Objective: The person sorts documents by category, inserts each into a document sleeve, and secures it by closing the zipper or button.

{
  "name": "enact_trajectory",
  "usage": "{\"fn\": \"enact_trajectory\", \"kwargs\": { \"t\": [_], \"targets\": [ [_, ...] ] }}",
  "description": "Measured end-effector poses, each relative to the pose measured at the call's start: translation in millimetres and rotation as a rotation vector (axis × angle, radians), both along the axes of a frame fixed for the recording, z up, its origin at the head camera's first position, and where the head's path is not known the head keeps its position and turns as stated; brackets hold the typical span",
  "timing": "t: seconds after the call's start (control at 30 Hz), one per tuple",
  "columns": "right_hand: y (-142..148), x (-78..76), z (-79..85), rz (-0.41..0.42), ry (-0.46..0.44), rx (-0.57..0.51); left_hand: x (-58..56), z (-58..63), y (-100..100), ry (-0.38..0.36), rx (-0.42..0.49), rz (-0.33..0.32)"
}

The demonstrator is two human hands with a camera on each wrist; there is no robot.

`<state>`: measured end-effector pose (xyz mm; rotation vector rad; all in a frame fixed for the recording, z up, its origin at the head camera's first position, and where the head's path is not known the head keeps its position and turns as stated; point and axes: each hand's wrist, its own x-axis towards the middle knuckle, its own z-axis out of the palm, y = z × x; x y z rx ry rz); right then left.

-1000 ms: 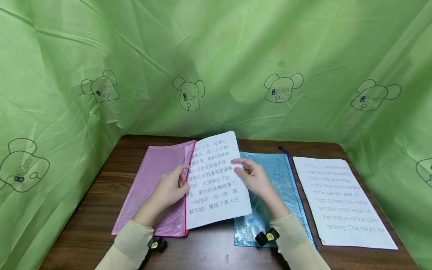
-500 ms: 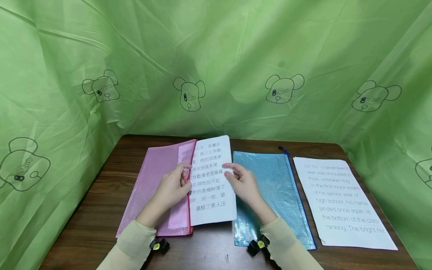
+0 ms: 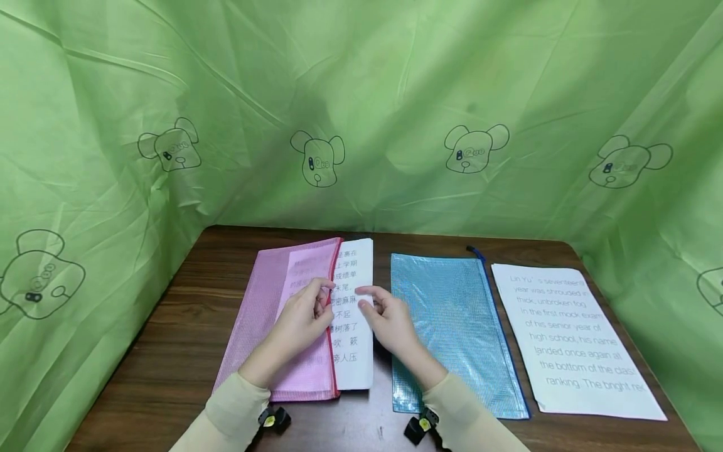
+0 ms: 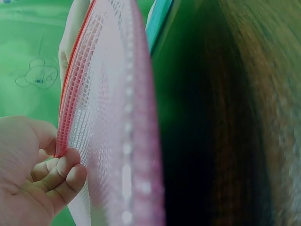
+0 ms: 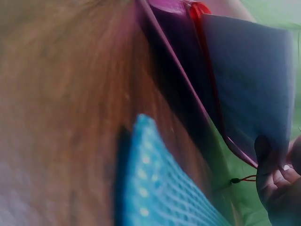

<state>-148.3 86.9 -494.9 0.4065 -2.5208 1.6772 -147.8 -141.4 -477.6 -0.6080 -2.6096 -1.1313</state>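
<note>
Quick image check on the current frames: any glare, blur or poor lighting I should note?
Head view: bright and mostly sharp, with glare on the near end of the blue pouch; left wrist view: the pink pouch is soft along its near edge, the table streaks into blur; right wrist view: dim, with the paper in bluish shade and the table smeared.

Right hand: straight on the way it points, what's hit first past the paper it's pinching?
Probably the red zip of the pink pouch, close by the left hand; depth is unclear, so that hand might come first.
</note>
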Motion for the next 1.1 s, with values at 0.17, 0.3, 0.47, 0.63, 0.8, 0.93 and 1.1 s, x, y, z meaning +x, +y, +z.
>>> {"fn": "enact_trajectory", "kwargs": {
  "t": [0.17, 0.3, 0.47, 0.63, 0.8, 0.93, 1.1],
  "targets": [
    [1, -0.5, -2.2, 0.032, -0.011, -0.019, 0.0, -2.0, 0, -0.032, 0.013, 0.034],
    [6, -3.2, -3.5, 0.03, -0.082, -0.054, -0.1, -2.5, 0, -0.061, 0.027, 0.085],
    [9, -5.9, -2.6, 0.005, -0.147, -0.071, -1.0, -2.8, -1, -0.068, 0.027, 0.116],
    [8, -6.5, 1.5, -0.061, -0.132, -0.052, -2.3, -1.5, -1, -0.053, 0.026, 0.093],
    [8, -5.4, 4.9, -0.119, -0.115, -0.048, -1.8, -0.7, 0, -0.041, 0.02, 0.08],
    [6, -4.8, 6.3, -0.132, -0.079, -0.038, -0.9, -1.5, 2, -0.011, 0.009, 0.084],
    [2, -4.5, 6.5, -0.118, -0.059, -0.052, 0.2, -3.0, 5, 0.019, -0.004, 0.088]
  ]
}}
